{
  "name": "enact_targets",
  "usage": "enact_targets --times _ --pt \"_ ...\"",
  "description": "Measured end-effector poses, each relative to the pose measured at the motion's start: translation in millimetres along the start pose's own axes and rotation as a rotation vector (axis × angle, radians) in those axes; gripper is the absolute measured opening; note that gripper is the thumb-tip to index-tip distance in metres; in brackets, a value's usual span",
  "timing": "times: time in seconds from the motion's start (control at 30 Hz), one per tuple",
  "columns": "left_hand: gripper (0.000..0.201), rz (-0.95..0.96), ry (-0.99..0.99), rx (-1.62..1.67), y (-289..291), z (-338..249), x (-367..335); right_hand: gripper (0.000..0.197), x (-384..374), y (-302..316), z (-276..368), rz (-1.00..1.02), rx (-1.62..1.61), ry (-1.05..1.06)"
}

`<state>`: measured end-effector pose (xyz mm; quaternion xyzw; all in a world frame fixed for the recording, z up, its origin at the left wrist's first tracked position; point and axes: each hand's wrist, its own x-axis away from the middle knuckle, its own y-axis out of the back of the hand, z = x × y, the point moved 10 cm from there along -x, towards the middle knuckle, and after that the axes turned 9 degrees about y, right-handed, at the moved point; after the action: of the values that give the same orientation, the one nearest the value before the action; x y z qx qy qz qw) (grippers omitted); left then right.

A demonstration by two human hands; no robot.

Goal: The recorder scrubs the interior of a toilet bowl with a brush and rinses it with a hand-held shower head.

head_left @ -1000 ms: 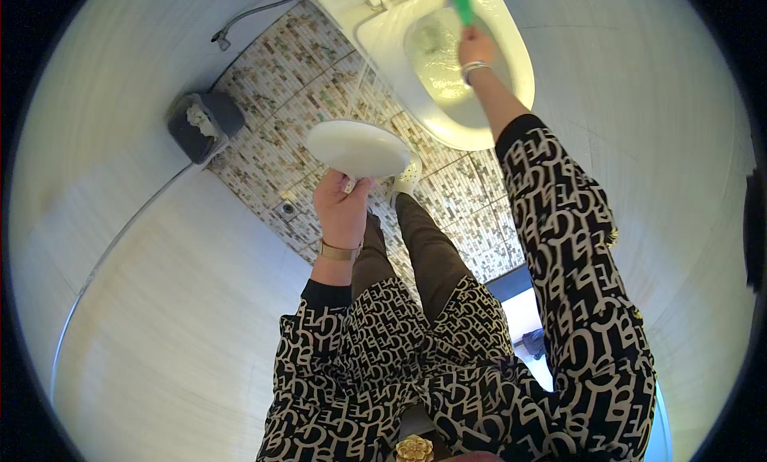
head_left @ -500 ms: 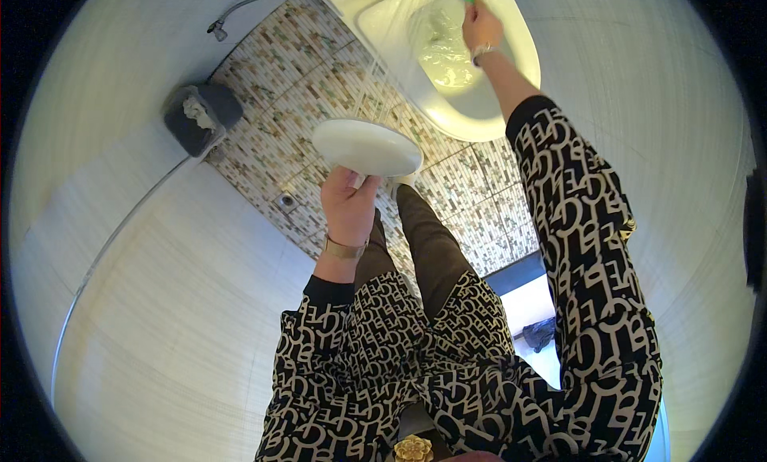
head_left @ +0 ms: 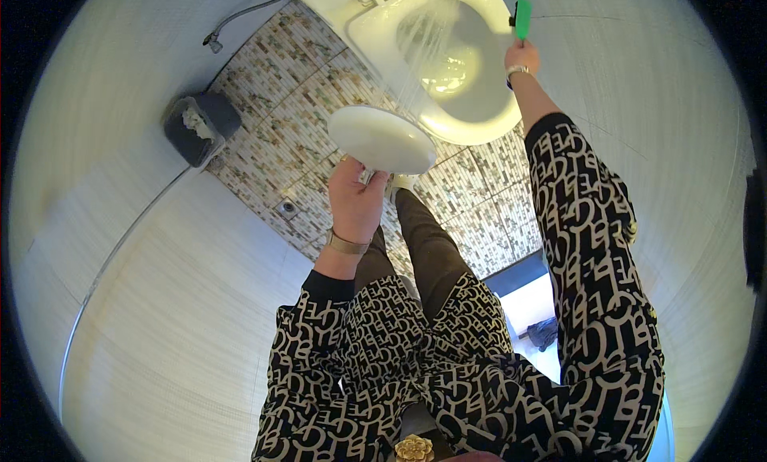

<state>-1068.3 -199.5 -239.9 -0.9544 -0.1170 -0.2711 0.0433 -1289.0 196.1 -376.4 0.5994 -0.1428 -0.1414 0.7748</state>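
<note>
My left hand (head_left: 355,202) is closed round the handle of a wide, round white shower head (head_left: 382,140), held over the floor in front of the toilet. Thin streams of water run from it across the toilet seat (head_left: 471,134) into the bowl. Up at the right, my right hand (head_left: 522,56) grips a green-backed brush (head_left: 522,19) with dark bristles on its left side. The brush is raised beside the toilet's right rim, close to the wall and apart from the bowl. Water glints at the bottom of the bowl.
A dark grey bin (head_left: 188,146) with crumpled white paper stands at the left wall. Above it hangs a metal hose end (head_left: 214,40). The patterned tile floor (head_left: 276,115) has a round drain (head_left: 288,207). A dark plastic bag (head_left: 543,334) lies behind my right arm.
My right hand has lifted the brush out from over the bowl and moved it right, to the wall side. My left hand with the shower head has shifted slightly right and up.
</note>
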Motion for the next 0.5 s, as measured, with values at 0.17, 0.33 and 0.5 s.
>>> enact_targets --times 0.17,0.33,0.5 --pt "0.023 0.008 0.003 -0.087 8.4 9.2 2.6 0.029 30.5 -17.1 62.3 -0.033 -0.281 0.159" --pt "0.025 0.036 0.016 -0.201 0.5 11.4 9.4 0.028 16.2 -22.7 101.4 0.064 -0.091 0.454" --pt "0.027 -0.023 0.001 -0.158 23.0 7.9 7.6 0.031 37.1 -0.6 4.6 0.237 0.085 0.365"
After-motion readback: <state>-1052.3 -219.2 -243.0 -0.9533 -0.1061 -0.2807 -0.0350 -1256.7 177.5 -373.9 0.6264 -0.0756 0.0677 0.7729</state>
